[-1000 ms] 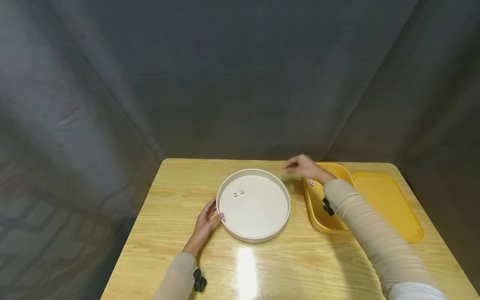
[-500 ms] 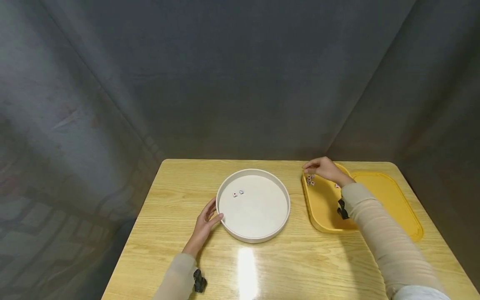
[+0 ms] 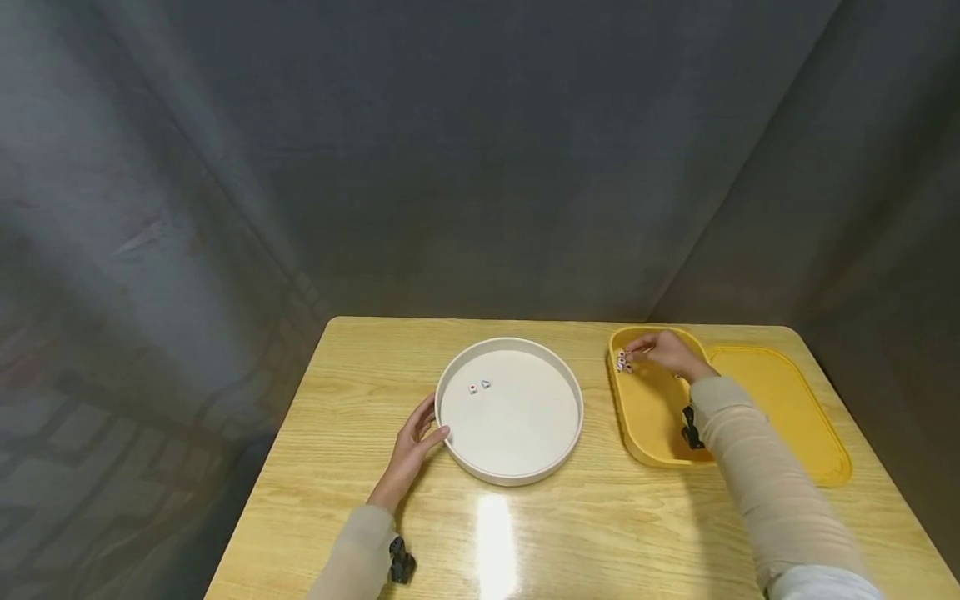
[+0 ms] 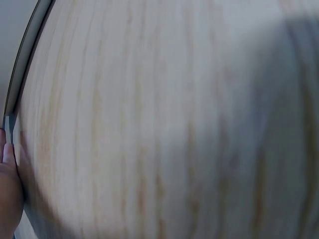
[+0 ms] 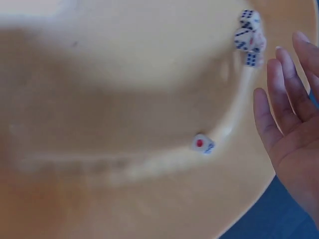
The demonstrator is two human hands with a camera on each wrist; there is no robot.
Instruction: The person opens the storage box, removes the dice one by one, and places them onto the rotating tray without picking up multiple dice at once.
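Observation:
My right hand [image 3: 654, 347] reaches into the far left corner of a yellow tray [image 3: 649, 417], fingertips beside a small cluster of white dice [image 3: 622, 361]. In the right wrist view the fingers [image 5: 285, 107] are straight and hold nothing; the dice cluster [image 5: 249, 36] lies against the tray wall and a single die [image 5: 203, 143] sits apart, red pip up. My left hand [image 3: 417, 435] rests with relaxed fingers against the left rim of a round white tray [image 3: 525, 475]. Two dice [image 3: 479, 387] lie inside that tray at its far left.
A flat yellow lid [image 3: 783, 412] lies right of the yellow tray, near the table's right edge. The wooden table [image 3: 345, 392] is backed by a dark grey curtain. The left wrist view shows only blurred wood grain [image 4: 164, 119] and the hand's edge [image 4: 9, 191].
My right hand has moved right and down, from above the table between the two trays into the yellow tray beside the dice. The left hand has stayed on the white tray's rim.

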